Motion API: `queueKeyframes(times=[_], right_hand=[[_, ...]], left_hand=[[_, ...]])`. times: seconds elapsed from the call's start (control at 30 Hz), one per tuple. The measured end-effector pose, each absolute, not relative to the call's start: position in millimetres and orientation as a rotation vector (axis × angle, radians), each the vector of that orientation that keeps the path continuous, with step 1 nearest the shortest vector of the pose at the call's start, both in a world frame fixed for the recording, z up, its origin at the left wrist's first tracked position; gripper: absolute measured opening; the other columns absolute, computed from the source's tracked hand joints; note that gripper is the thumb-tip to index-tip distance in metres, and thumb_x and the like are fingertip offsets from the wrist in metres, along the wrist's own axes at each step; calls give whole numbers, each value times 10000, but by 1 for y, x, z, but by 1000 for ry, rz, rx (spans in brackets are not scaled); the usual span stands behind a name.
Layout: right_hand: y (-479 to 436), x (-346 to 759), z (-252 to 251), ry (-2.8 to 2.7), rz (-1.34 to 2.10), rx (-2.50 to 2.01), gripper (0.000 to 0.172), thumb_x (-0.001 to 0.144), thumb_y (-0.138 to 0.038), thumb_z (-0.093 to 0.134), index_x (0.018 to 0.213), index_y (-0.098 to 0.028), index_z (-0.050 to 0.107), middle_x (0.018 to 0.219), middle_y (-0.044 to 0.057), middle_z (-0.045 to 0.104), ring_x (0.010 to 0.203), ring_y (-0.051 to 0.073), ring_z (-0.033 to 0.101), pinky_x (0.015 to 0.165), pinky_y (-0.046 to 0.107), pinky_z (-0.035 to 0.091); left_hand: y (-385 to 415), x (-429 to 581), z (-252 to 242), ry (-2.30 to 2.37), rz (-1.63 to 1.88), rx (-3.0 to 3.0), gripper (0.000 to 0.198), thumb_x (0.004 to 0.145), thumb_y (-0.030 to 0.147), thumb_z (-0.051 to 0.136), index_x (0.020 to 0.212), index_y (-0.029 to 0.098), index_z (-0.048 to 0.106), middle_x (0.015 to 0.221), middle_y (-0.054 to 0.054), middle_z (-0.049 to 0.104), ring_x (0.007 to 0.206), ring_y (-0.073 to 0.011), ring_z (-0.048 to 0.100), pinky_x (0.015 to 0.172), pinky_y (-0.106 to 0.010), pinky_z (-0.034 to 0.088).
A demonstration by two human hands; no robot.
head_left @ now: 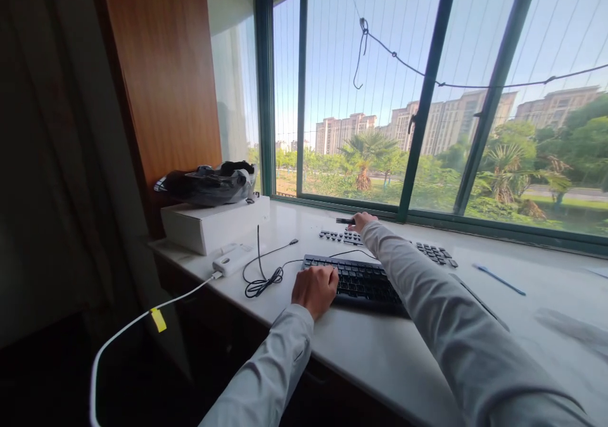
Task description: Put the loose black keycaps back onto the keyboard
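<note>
A black keyboard point(365, 282) lies on the white countertop near its front edge. My left hand point(316, 287) is closed over the keyboard's left end, its fingers curled and the thumb side toward the keys. Beyond the keyboard, my right hand point(365, 221) reaches toward the window with its fingers pinched on a small black piece point(345, 221); its exact kind is too small to make out. Just below that hand are loose black keycaps point(338, 235) in rows. More keycaps point(434, 253) lie to the right, partly hidden by my right sleeve.
A coiled black cable point(263, 283) lies left of the keyboard, near a white power strip point(232, 260) with a white cord. Behind stands a white box point(213, 221) with a plastic-wrapped bundle point(209, 183) on top. A blue stick point(500, 280) lies right. Windows point(356, 97) line the back.
</note>
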State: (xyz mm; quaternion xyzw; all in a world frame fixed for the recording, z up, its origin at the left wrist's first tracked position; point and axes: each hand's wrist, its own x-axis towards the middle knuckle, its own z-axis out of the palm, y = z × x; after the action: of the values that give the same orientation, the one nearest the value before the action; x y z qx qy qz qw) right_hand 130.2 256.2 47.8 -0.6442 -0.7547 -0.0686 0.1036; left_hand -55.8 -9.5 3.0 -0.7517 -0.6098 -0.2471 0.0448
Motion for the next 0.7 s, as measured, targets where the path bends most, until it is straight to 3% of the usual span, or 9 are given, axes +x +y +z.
queueKeyframes(times=[0.3,0.7], right_hand=[[295,107,30,-2321,-203,-1879,302,744,-422,718,989,-250,744,1060,109,693,995,269,638,810,354,467],[302,106,22,-2417,-277,-1862,309,757,-391,721,997,-196,738,1074,152,685,1017,275,635,813,348,475]], left_hand=[[-3,-57,-3,-1867,-766,-2344,439,968,402,306,849,237,695,898,-65,711,833,-188,647,758,-293,432],[-3,-57,-3,-1919,-738,-2341,442,962,416,313,821,241,693,875,-59,714,811,-185,655,719,-288,426]])
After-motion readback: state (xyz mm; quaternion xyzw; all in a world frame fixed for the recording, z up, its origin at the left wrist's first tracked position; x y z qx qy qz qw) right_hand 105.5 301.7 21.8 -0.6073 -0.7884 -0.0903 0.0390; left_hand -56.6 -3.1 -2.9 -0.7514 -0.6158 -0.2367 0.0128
